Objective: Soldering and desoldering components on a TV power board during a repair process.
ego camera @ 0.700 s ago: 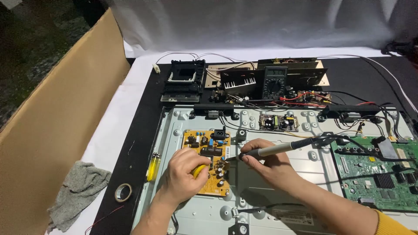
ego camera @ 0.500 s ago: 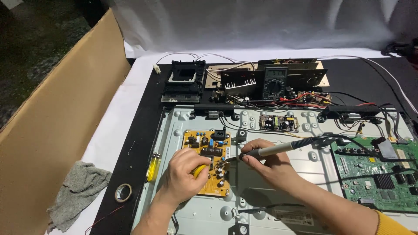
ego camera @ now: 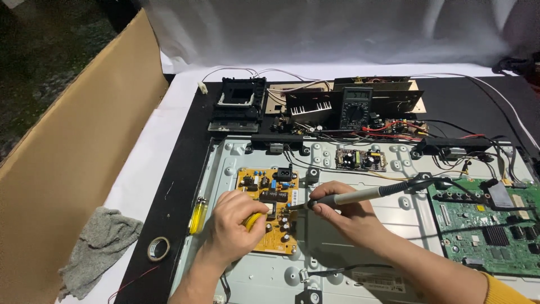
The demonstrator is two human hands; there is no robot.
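A person's left hand (ego camera: 233,228) closes on a yellow tool (ego camera: 252,220) over the orange circuit board (ego camera: 269,209), bracing it, while the right hand (ego camera: 343,217) pinches a grey soldering iron (ego camera: 360,196) pen-style, tip angled down onto its components.

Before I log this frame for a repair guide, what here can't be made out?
- Head view: the left hand covers most of a yellow-handled tool; its tip and kind are hidden.
- Where the soldering iron in the right hand meets the yellow circuit board: too small to tell.
- The green circuit board is cut off by the right edge.
- Multimeter display: too small.
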